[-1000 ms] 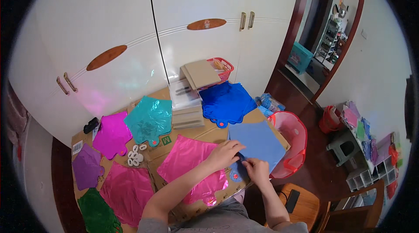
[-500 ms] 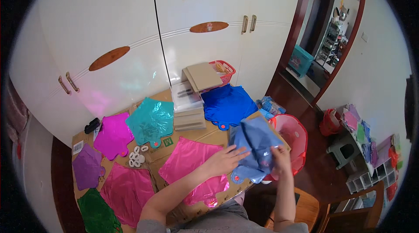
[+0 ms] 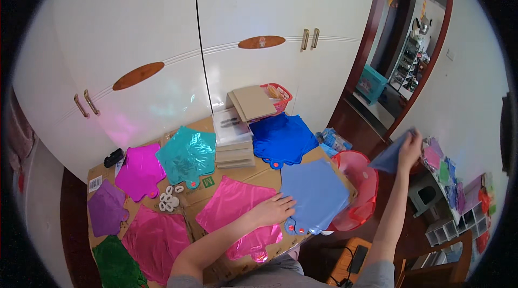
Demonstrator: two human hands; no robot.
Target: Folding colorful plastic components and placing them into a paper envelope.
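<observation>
My left hand (image 3: 273, 209) lies palm down, fingers outstretched, across a shiny pink foil piece (image 3: 231, 201). Its fingertips touch the left edge of a stack of grey-blue film pieces (image 3: 317, 191), flat and many-sided, with round tabs marked by red dots at the near end. Out to the right, past the table, my right hand (image 3: 411, 150) is closed on another grey-blue film piece (image 3: 389, 157), which hangs in the air and looks folded or bunched. Behind the stack, dark blue foil pieces (image 3: 283, 138) lie beside a clear box (image 3: 229, 126).
Teal (image 3: 186, 154), magenta (image 3: 139, 172), purple (image 3: 107, 210) and green (image 3: 116, 261) foil pieces spread across the cardboard-covered table, around small white rings (image 3: 168, 201). A red bin (image 3: 362, 180) stands at the table's right side. Beyond are a grey stool (image 3: 425, 195) and wooden chair (image 3: 458, 258).
My right hand has moved up and right, lifting one grey-blue film piece off the stack. My left hand has shifted slightly back toward the stack's left edge.
</observation>
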